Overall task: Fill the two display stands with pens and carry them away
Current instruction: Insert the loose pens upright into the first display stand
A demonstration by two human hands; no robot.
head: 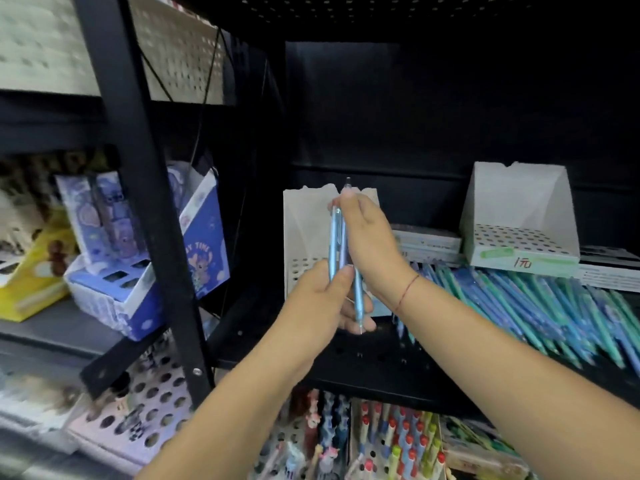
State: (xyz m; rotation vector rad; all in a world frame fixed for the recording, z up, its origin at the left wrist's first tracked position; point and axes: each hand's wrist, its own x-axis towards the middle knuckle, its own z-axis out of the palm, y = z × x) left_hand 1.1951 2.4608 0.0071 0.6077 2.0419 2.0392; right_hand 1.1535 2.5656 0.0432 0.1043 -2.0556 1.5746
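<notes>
Some room at the front of the shelf

The bare front of the black shelf [346, 358] is open, and so is the dark space above the left stand [304, 223] and right stand [519, 209]. The pen pile [536, 306] fills the right side. The black post [138, 168] blocks the left. The left hand [322, 299] and right hand [370, 237], holding pens [335, 237], are in front of the left stand.

Single head-worn view, forward and slightly down, close to a black shelf [363, 365].

On the green label [519, 260] of the display stand [516, 199] near the shelf's right end, handwritten "1元"; the blue box [206, 247] reads "TIME"
</notes>
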